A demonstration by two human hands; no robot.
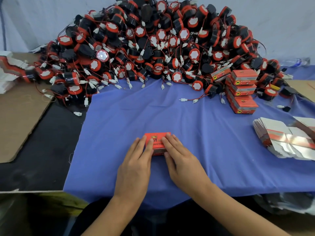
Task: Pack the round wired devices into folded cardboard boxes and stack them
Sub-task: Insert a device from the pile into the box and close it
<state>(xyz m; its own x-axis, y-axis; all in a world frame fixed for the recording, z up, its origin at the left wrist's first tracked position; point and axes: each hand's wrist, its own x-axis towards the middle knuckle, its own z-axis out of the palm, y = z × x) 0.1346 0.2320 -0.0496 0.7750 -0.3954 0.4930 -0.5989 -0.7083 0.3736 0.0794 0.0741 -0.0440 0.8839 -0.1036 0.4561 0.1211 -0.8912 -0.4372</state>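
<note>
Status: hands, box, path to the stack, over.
Both flat on the red box: left hand, right hand, fingers straight. Box looks closed, on the blue cloth. Far right, stack of packed boxes; loose white connectors near it, bare cloth between.

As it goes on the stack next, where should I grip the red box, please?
Probably its left and right sides, from above: the red box lies flat on the blue cloth, with the left hand and right hand resting on it.

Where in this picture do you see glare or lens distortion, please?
Head view: glare on the silvery flat box blanks at right and on one shiny device face in the pile; head view also shows wide-angle bowing toward the frame's borders.
</note>
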